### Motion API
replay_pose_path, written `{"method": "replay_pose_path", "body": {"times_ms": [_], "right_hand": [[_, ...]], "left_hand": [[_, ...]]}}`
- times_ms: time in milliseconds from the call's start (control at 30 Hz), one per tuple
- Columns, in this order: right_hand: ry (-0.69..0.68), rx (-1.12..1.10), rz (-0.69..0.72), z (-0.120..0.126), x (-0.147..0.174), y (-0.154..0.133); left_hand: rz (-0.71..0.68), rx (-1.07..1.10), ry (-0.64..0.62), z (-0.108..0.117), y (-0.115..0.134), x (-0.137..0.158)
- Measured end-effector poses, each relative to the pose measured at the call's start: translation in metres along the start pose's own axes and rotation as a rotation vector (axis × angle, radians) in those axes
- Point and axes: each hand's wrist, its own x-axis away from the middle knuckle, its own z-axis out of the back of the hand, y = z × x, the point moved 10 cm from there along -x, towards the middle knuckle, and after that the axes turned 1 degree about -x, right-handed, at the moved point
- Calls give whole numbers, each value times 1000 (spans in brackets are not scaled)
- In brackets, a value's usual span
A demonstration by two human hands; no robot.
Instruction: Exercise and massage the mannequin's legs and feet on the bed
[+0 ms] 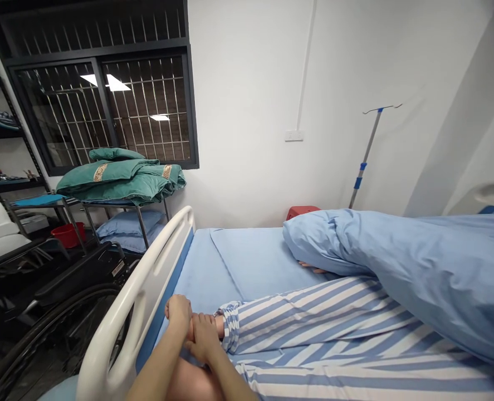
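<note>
Someone lies on the bed in blue-and-white striped trousers [305, 312]; whether a person or a manikin, I cannot tell. My left hand [179, 313] is closed over the end of the farther foot, by the footboard. Close beside it, my right hand [205, 337] wraps round the ankle [220, 326] of the same leg, just short of the gathered trouser cuff [231, 327]. Most of that foot is hidden under my hands. The nearer bare foot [194, 381] shows below, partly behind my forearms. A bunched blue quilt [397, 256] covers the upper legs, with some fingers [312, 267] showing under its edge.
A white plastic footboard [117, 328] stands directly left of my hands. Beyond it are a wheelchair [83, 278] and a rack with folded green quilts [121, 175]. An IV pole [366, 161] and a red stool [302, 211] stand behind the bed [247, 245].
</note>
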Motion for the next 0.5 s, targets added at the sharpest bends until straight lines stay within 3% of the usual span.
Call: {"method": "replay_pose_path", "body": {"times_ms": [233,500], "right_hand": [[-5,20,-4,-4,-2,1],[-15,32,28,-9,-3,5]], "left_hand": [[-65,-67,142,19,-1,17],[42,-27,170,21,-25,35]]}}
